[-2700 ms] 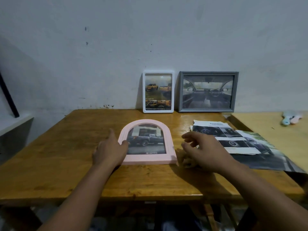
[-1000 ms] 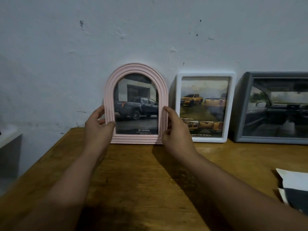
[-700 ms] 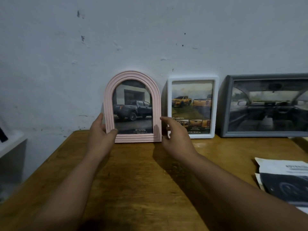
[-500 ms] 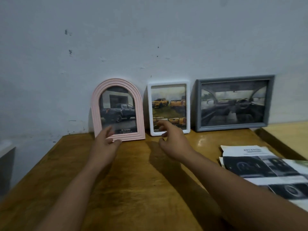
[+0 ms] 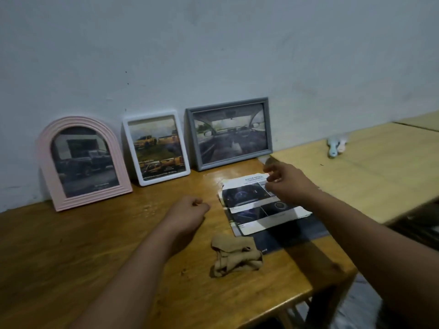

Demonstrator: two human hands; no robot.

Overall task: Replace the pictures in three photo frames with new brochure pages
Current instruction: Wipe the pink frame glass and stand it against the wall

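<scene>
Head view: three frames lean upright against the wall (image 5: 237,43) at the back of the wooden table (image 5: 71,257), from left to right the pink arched frame (image 5: 83,162), the white frame (image 5: 156,149) and the grey frame (image 5: 229,132), each showing a car picture behind its front. The brochure pages (image 5: 259,205) lie flat on the table just in front of the grey frame, with a crumpled tan cloth (image 5: 235,255) near their front edge. The left hand (image 5: 186,213) rests on the table beside the pages, loosely curled and holding nothing. The right hand (image 5: 288,184) hovers over the top page with fingers spread and nothing in its grasp; contact with the paper cannot be judged. A pale object (image 5: 335,146) lies on the adjoining lighter table (image 5: 380,167). The framing step appears complete for all three; the hand seems to be turning to the leftover pages, and the next move calls for gathering the loose sheets without creasing them
</scene>
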